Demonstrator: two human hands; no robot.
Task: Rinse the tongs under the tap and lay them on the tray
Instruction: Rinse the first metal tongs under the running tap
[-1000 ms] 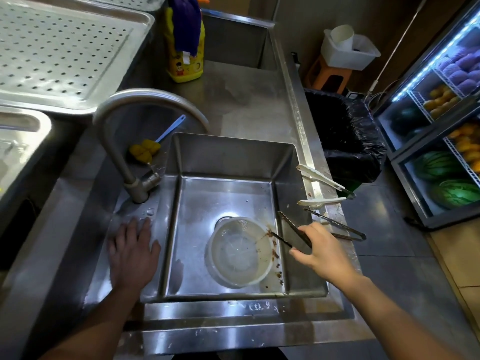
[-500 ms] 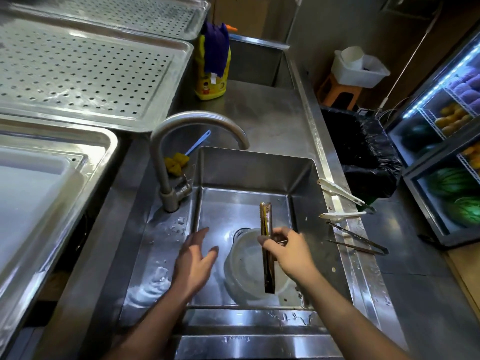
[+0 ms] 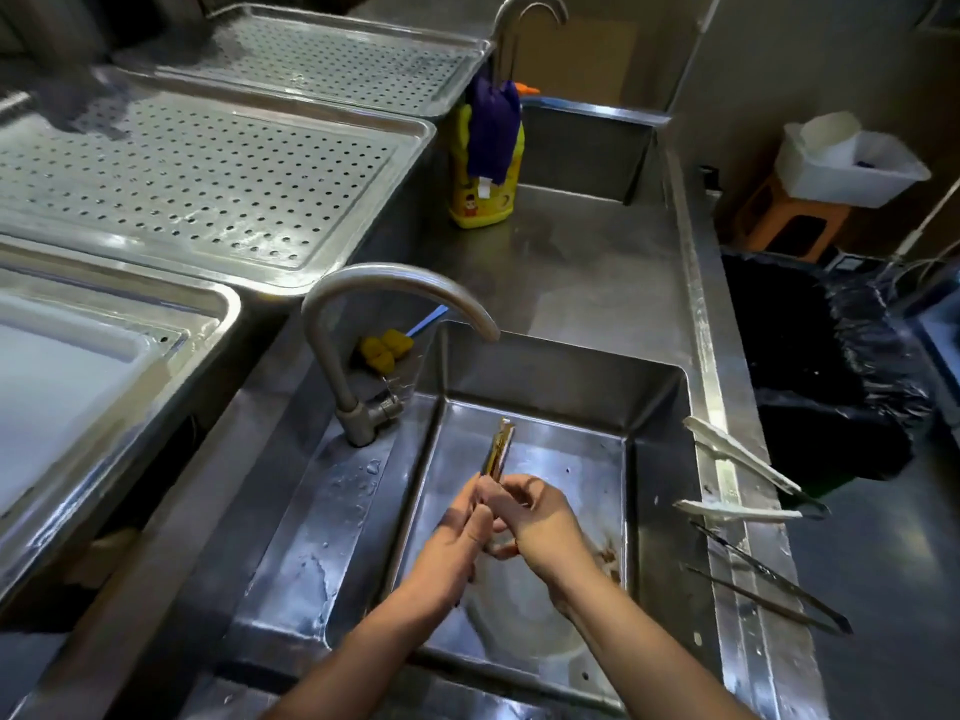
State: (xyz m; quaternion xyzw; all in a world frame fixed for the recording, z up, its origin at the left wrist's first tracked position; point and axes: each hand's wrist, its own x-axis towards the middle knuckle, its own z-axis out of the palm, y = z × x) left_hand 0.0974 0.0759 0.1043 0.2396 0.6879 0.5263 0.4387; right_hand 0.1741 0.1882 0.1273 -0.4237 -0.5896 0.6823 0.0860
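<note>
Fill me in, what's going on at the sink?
A person grips a pair of tongs with the left hand and the right hand, over the sink, tips pointing toward the tap. No water shows from the tap. The tongs are not yet on the tray. White tongs and thin metal tongs lie on the sink's right edge.

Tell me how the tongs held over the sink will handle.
The tongs look like thin metal, so probably stiff and light. Brownish residue on them suggests a greasy, slippery grip; both the left hand and right hand hold them. Their arms lie shut together, so they may spring apart if released.
</note>
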